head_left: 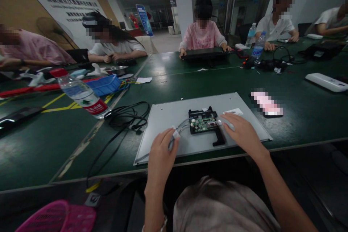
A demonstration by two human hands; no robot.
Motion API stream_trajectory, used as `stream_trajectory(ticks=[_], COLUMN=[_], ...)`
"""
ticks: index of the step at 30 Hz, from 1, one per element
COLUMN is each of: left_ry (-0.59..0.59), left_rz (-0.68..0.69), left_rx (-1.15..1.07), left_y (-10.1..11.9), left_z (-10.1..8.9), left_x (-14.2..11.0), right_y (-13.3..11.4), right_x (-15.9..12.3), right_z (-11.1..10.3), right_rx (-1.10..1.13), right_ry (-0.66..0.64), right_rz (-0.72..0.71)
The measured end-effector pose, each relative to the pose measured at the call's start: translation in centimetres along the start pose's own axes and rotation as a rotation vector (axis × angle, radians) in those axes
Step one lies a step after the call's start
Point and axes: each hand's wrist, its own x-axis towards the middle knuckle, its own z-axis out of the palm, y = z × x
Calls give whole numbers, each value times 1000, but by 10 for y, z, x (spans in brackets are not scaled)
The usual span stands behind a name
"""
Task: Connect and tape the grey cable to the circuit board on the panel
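A flat grey panel (163, 116) lies on the table in front of me. On its middle sits a black plastic bracket (219, 138) holding a green circuit board (202, 124). Grey cables (183, 124) run from the board's left side toward my left hand (162, 148), whose curled fingers and thumb close round them beside a white tag (176, 133). My right hand (240, 130) is at the board's right edge, its thumb and fingers closed about a pale grey cable (227, 123). A white label (233, 111) lies on the panel just beyond those fingers.
Left of the panel are a coiled black cable (127, 116), a tilted water bottle (84, 96) and a blue basket (104, 86). A phone (266, 103) and a white device (327, 82) lie right. Below left is a pink basket (58, 217). Other people sit around the table.
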Motion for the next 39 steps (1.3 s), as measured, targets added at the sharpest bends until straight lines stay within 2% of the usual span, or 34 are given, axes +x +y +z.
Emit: stream_trajectory(ticks=[2, 4, 9, 11, 16, 18, 20, 26, 28, 31, 35, 39], left_ry=[-58, -102, -133, -76, 235, 269, 212, -103, -137, -110, -21, -99], left_rz=[61, 87, 89, 99, 139, 137, 107, -124, -162, -166, -89, 81], left_rx=[17, 56, 155, 172, 160, 161, 168, 110, 64, 56, 69, 21], left_y=[1, 2, 3, 3, 0, -4, -8, -20, -23, -21, 6, 45], left_z=[-2, -2, 2, 1, -10, -13, -11, -1, -2, -6, 0, 27], left_x=[-5, -7, 2, 9, 22, 23, 21, 10, 10, 14, 25, 36], right_y=[16, 23, 15, 11, 15, 21, 27, 44, 47, 47, 38, 27], right_x=[-1, -1, 6, 11, 13, 11, 8, -4, -7, -5, 17, 57], right_z=[1, 2, 5, 7, 8, 5, 2, 7, 9, 6, -2, 3], right_rx=[-37, -34, 34, 30, -108, -163, -207, -201, -158, -108, -73, -44], right_ry=[-34, -73, -148, -152, -71, -10, 21, -29, -15, 4, -41, -201], right_rz=[17, 13, -42, -48, -17, 12, 37, 72, 90, 93, 45, -72])
